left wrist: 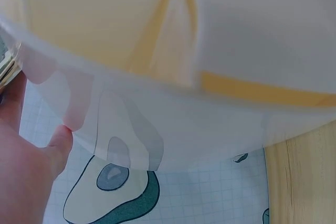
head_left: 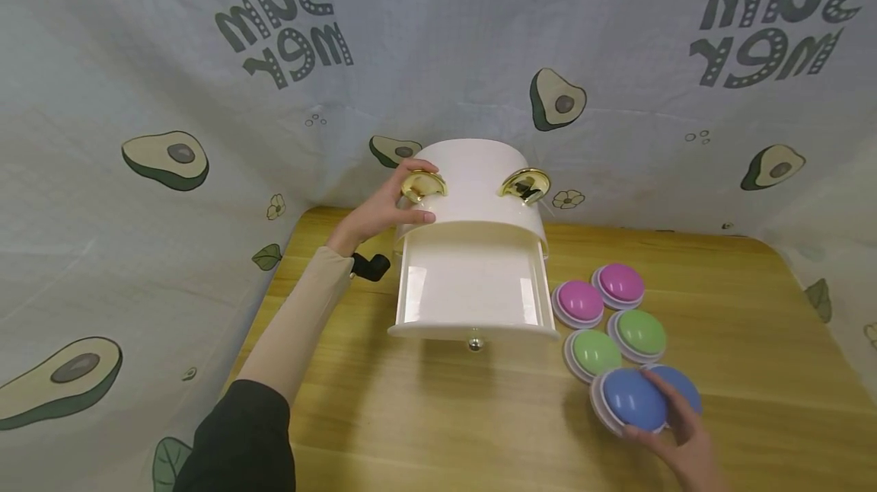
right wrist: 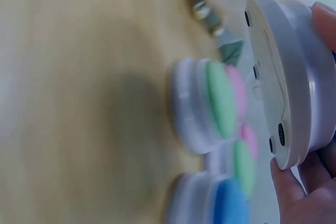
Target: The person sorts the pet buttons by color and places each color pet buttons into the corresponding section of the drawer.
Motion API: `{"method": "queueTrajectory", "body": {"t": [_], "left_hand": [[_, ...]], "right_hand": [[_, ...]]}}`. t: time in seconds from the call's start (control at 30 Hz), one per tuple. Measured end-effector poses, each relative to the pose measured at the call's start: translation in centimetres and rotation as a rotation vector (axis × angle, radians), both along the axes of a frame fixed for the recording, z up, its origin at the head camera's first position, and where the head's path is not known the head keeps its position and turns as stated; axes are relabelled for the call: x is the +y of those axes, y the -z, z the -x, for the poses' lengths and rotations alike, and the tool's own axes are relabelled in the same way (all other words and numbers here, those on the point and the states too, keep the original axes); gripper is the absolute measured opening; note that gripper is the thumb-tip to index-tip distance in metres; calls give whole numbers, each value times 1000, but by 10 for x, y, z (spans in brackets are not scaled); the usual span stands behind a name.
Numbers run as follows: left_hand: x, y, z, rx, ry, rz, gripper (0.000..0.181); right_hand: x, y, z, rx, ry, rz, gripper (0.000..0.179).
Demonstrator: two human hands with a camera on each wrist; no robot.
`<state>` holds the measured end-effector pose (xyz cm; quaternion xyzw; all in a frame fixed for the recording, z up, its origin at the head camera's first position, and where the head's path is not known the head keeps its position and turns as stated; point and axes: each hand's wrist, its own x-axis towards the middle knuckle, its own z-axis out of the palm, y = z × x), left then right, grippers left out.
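A white drawer box (head_left: 473,195) with two gold ear-shaped parts stands at the table's back. Its drawer (head_left: 473,286) is pulled out and holds nothing. My left hand (head_left: 384,206) grips the box's left side around one gold ear (head_left: 423,185), thumb on the wall; some fingers are hidden. At the front right, my right hand (head_left: 685,439) holds a round push button with a blue dome (head_left: 636,399) by its white base. In the right wrist view, that raised button (right wrist: 289,77) is tilted, its underside with small dark feet showing.
Another blue button (head_left: 674,387) lies partly behind the held one. Two green buttons (head_left: 596,353) and two pink buttons (head_left: 581,301) sit on the wooden table (head_left: 425,431) right of the drawer. A grey cloth (head_left: 438,43) printed with avocados hangs behind.
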<state>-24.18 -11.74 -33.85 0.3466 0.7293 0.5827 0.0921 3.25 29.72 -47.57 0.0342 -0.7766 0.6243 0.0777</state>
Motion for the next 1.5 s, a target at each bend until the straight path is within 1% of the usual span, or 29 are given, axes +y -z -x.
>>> {"method": "queueTrajectory", "body": {"t": [0.07, 0.1, 0.27, 0.4, 0.43, 0.6, 0.67, 0.77, 0.87, 0.93, 1.07, 1.13, 1.3, 1.5], "left_hand": [[0, 0, 0, 7, -2, 4, 63], [0, 0, 0, 11, -2, 4, 63], [0, 1, 1, 27, 3, -1, 63], [-1, 2, 1, 24, 6, -6, 64], [-1, 2, 1, 23, 4, -4, 64], [-1, 2, 0, 20, -3, 9, 64], [-1, 2, 0, 18, -4, 12, 64], [-2, 1, 0, 16, -5, 13, 64], [-2, 1, -1, 11, -6, 13, 64], [-2, 2, 0, 6, -5, 10, 64], [-2, 2, 0, 3, -4, 6, 64], [-2, 2, 0, 6, -5, 9, 64], [-1, 1, 0, 0, -9, 17, 64], [1, 1, 1, -22, -9, 2, 66]], "right_hand": [[0, -9, 5, 17, -13, 29, 85], [0, -14, 7, 15, -14, 28, 84], [-1, -38, 13, -38, -31, 35, 80], [-1, -55, 19, -58, -61, 45, 79], [-2, -59, 20, -68, -58, 33, 78], [-6, -77, 29, -56, -90, 65, 78], [-8, -83, 33, -32, -104, 79, 78], [-11, -92, 38, -14, -114, 58, 78], [-15, -100, 43, -14, -122, 10, 78], [-17, -104, 46, -11, -132, -2, 79], [-22, -111, 54, 38, -170, 28, 80], [-25, -114, 58, 64, -201, 58, 80], [-33, -124, 67, 102, -274, 88, 80], [-50, -135, 80, 176, -325, 69, 81]]}}
